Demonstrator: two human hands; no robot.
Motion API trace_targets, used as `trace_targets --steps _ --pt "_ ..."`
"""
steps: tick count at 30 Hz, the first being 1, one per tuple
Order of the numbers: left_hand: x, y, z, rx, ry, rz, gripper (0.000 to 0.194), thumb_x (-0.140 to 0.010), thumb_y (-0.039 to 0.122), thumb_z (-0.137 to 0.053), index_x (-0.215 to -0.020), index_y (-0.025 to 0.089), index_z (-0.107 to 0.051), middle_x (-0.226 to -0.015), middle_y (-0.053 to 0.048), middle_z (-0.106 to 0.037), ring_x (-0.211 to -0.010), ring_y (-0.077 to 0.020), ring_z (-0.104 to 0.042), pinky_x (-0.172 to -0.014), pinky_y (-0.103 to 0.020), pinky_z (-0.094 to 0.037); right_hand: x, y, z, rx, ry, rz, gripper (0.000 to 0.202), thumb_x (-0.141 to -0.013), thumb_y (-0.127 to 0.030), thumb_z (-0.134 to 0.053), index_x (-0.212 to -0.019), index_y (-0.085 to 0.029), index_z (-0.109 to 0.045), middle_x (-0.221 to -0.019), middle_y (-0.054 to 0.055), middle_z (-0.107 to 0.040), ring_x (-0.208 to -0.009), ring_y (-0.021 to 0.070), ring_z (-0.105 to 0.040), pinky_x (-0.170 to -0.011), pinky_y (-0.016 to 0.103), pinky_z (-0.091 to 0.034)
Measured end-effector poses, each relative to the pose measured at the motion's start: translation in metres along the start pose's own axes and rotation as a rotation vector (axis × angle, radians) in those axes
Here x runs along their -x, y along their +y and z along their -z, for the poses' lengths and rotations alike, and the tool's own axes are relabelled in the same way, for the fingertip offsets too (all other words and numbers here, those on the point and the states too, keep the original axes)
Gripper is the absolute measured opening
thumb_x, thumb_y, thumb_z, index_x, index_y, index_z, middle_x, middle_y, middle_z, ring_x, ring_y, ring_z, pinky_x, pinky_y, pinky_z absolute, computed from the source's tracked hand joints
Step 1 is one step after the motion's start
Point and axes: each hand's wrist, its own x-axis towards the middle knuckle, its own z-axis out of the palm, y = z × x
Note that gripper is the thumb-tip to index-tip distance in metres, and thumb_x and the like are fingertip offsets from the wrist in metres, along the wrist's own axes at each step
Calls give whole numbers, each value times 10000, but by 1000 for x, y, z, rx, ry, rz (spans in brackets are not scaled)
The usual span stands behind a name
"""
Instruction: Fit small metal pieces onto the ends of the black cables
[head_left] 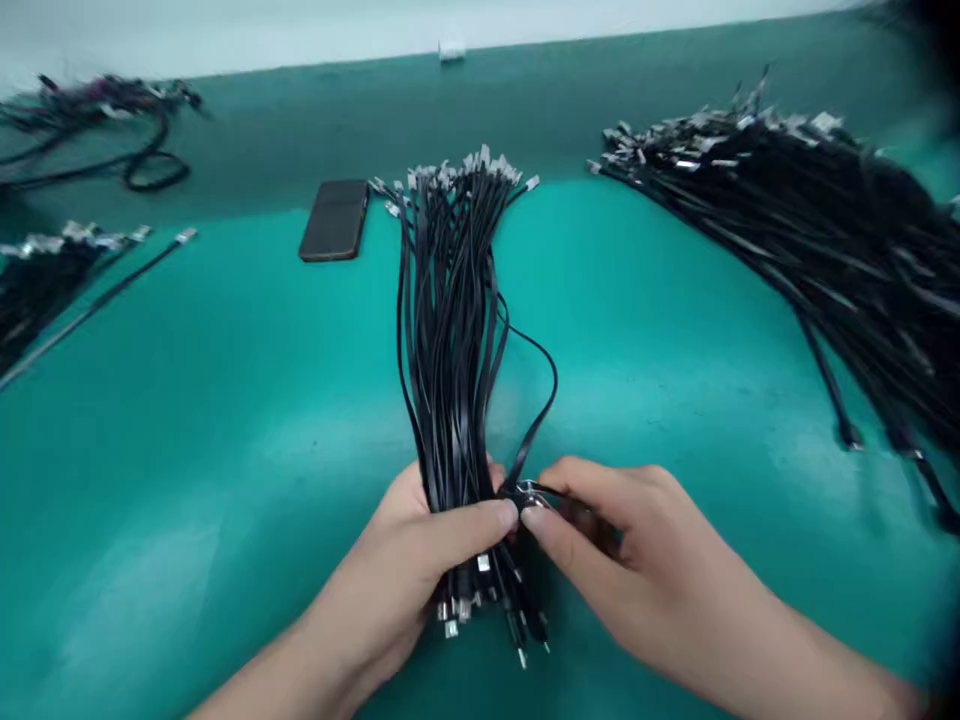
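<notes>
A thick bundle of black cables [454, 340] lies lengthwise in front of me, silver connectors at its far end and more metal plugs at its near end. My left hand [427, 560] is wrapped round the near part, thumb across the top. Just right of the bundle, my right hand [622, 540] pinches a small dark piece with shiny metal between thumb and index finger, touching my left thumb tip. One cable curves out to the right and back to this spot. Exactly what the pinched piece is stays unclear.
A large pile of black cables [810, 220] covers the right side. Smaller cable piles lie at the left edge [45, 280] and back left [97, 110]. A dark phone [334, 220] rests on the green mat [225, 420] left of the bundle's far end.
</notes>
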Motion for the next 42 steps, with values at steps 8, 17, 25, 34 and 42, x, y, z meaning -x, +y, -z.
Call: trace_targets --steps 8,17,25,34,42 --pt "4 -3 0 43 7 -14 391 -666 278 -903 -976 213 -675 -809 32 -697 -772 -150 -627 -698 -270 -468 -2 0 2 51 15 60 312 -997 -303 -492 -701 -220 -550 -495 -86 -324 -421 93 -272 -381 271 -186" --pt "2 -3 0 59 -10 -18 360 -668 261 -907 -961 209 -703 -812 31 -716 -777 -140 -644 -714 -256 -476 -2 2 2 76 17 85 325 -999 -288 -506 -682 -223 -524 -496 -81 -356 -407 89 -302 -385 279 -203" --pt "3 -2 -1 17 -19 -33 323 -672 269 -898 -911 199 -691 -742 30 -705 -730 -138 -631 -678 -251 -454 -2 3 15 63 199 69 294 -995 -302 -532 -716 -234 -595 -557 -37 -568 -454 121 -473 -402 273 -298" --pt "1 -2 0 17 -90 -98 263 -700 250 -890 -876 167 -712 -772 8 -714 -742 -128 -638 -706 -244 -483 -5 5 10 98 236 448 109 -1028 -189 -478 -1009 -234 -575 -948 24 -699 -970 170 -701 -781 260 -536" --pt "-1 -4 1 111 -111 -96 304 -720 193 -874 -978 172 -714 -918 -41 -791 -880 -206 -744 -851 -348 -563 -14 13 35 480 489 203 149 -1000 -299 -550 -917 -193 -614 -642 -17 -550 -509 155 -480 -507 302 -358"
